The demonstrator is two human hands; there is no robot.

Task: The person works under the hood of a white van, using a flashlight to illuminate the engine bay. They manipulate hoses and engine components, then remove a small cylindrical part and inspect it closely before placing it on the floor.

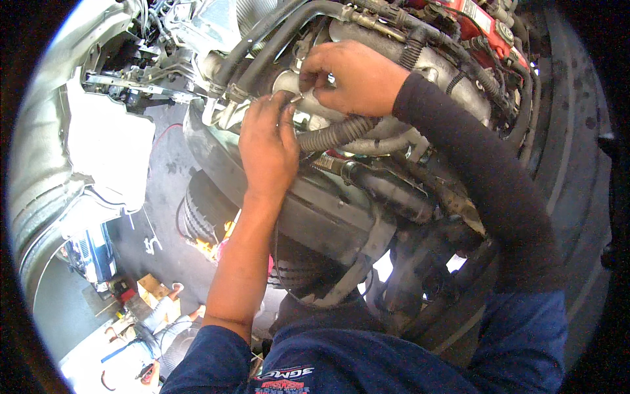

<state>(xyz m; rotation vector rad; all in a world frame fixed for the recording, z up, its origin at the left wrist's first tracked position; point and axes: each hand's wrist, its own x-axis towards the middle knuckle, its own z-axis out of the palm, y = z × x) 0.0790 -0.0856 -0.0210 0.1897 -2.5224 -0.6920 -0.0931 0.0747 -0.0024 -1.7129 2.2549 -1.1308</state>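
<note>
Both of my hands are in the engine bay, around a small metal fitting (298,98) beside a pale metal housing (283,81). My left hand (268,148) has its fingers bent against the fitting from the lower left; what they grip is hidden. My right hand (351,79), reaching from the right in a dark sleeve, is curled just above it, with fingertips pinched on something too small to make out. A ribbed hose (338,134) runs below my hands. Black rubber hoses (289,29) arch above them toward the left.
A silver manifold (453,79) and a red component (489,33) are at upper right. A black cylinder (394,190) and a tyre (197,203) lie lower down. The pale body edge (46,164) curves at left. Other people (154,315) and another vehicle (92,253) are at lower left.
</note>
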